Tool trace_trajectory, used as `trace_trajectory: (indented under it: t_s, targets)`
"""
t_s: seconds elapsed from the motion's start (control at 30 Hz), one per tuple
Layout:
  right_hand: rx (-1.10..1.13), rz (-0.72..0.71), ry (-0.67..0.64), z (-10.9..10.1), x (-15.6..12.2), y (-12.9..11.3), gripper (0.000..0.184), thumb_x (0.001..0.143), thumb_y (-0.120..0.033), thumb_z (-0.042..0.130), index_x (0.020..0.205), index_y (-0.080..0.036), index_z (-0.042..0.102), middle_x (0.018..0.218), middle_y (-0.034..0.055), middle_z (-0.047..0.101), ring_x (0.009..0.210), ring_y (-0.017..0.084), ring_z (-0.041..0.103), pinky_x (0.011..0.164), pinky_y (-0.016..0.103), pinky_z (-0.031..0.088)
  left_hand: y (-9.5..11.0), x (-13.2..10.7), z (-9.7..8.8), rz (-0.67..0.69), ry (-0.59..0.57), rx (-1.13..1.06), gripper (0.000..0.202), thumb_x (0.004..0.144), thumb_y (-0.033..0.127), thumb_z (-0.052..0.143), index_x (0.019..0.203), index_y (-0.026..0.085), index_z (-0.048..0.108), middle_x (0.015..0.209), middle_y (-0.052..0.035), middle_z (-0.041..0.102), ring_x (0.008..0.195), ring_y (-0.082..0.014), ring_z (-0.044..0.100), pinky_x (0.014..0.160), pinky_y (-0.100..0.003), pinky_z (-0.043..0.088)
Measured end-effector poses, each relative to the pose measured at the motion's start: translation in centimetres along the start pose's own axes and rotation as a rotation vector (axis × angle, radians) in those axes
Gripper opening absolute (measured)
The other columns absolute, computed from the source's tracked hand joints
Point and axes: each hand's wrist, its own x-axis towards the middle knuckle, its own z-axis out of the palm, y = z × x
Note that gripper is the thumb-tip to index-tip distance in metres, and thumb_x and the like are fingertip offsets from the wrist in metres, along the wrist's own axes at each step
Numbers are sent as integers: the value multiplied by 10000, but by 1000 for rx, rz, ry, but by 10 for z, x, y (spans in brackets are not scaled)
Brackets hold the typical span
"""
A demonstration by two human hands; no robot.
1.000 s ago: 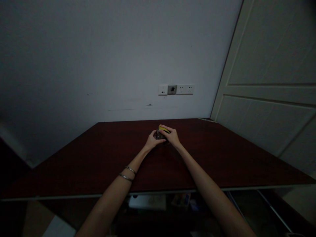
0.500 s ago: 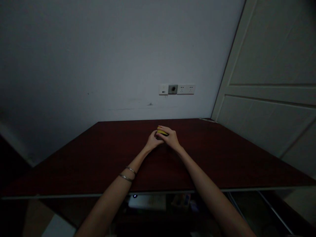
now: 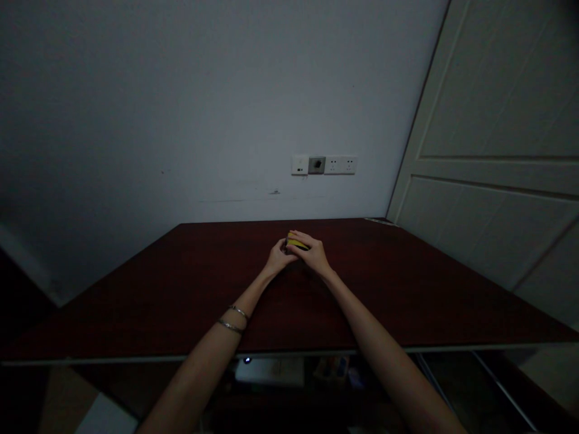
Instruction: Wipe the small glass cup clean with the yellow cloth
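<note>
Both of my hands meet over a small yellow object (image 3: 296, 243) near the far middle of a dark red-brown table (image 3: 181, 283). My right hand (image 3: 312, 253) curls over its top with fingers closed around it. Pressed against its left side, my left hand (image 3: 278, 258) also has its fingers closed; two thin bangles circle that forearm. Most of the object is hidden by the fingers, and a darker part shows at its left edge. The room is dim.
A pale wall rises behind the table with a strip of sockets (image 3: 324, 164). A white panelled door (image 3: 497, 157) stands at the right. Under the table's near edge lie a white box (image 3: 270, 371) and some dim items.
The hands closed in a little tighter on the yellow object, hiding more of its dark part. They stay at the same spot on the table.
</note>
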Motion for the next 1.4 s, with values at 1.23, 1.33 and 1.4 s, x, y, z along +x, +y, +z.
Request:
trace_trajectory:
  t_s: [1.23, 1.33, 1.4]
  targets:
    - [244, 323, 204, -3, 9, 24, 426, 653, -453, 632, 938, -140, 670, 1014, 96, 667, 972, 226, 606, 898, 360, 450, 19, -9, 3, -202, -96, 14, 575, 516, 312, 767, 988, 118, 503, 792, -31, 606, 521, -82, 541, 368, -156, 424]
    - [212, 381, 311, -4, 11, 32, 456, 678, -465, 593, 969, -118, 652, 1027, 116, 658, 959, 219, 608, 875, 349, 458, 22, -10, 5, -206, -127, 29, 559, 535, 309, 759, 996, 113, 512, 789, -40, 609, 513, -81, 537, 352, -149, 407]
    - [166, 384, 331, -6, 12, 36, 447, 698, -461, 564, 983, -126, 645, 1034, 112, 655, 958, 211, 605, 870, 344, 456, 22, -10, 4, -206, -128, 46, 543, 550, 321, 751, 999, 114, 526, 785, -45, 613, 524, -86, 544, 351, -142, 400]
